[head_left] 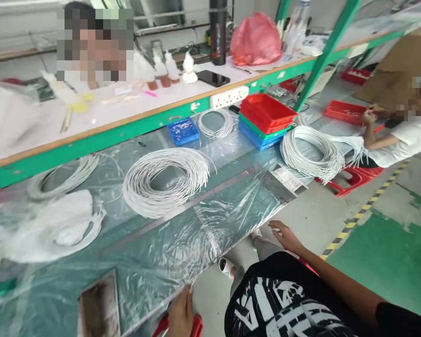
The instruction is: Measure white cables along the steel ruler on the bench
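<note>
The person is sitting at the edge of a long surface (154,262) wrapped in clear plastic film, and the left hand (181,312) is gripping a red object (197,325), apparently a stool or seat edge, low down just beside the surface's near rim; its fingers are curled over it. The right hand (284,235) is hanging free over the floor, open and relaxed, holding nothing. On the surface a large coil of white wire (166,180) is lying flat, well apart from both hands, with another coil (311,152) hanging off the far end near stacked trays (266,119). A co-worker's hand (369,117) is working at the far right. If the seat is being shifted, a firm grip on it and keeping the free hand clear of the film edge would seem wise, so the loose plastic is not dragging the coils along
</note>
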Demonstrator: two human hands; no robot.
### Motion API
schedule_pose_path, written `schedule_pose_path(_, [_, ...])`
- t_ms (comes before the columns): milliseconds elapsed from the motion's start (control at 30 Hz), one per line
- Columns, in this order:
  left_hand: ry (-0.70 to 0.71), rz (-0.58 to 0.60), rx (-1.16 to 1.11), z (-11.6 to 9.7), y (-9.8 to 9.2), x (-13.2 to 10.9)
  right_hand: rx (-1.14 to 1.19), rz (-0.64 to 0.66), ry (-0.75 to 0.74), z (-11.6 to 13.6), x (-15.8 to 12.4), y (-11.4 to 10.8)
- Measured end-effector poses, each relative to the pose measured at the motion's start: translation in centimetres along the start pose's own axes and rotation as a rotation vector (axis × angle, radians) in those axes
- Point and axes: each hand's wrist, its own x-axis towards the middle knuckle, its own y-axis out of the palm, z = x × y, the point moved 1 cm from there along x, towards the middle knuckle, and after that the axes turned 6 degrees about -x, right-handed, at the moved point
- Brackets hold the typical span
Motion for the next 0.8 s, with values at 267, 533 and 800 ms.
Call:
schedule_pose_path(267, [0.086, 0.689, 0.048, -19.3, 20.0, 10.5, 0.007, -0.463, -0.125, -2.8, 9.8, -12.6])
schedule_pose_path(533, [0.083, 0.795, 0.145, -32.1, 36.4, 16.1, -0.339, -0.341, -0.076, -7.1, 21.6, -17.1])
schedule_pose_path(800, [0.000, 0.829, -0.016, -33.9, 40.4, 18.5, -0.432, -0.135, -0.026, -6.3, 22.6, -15.7])
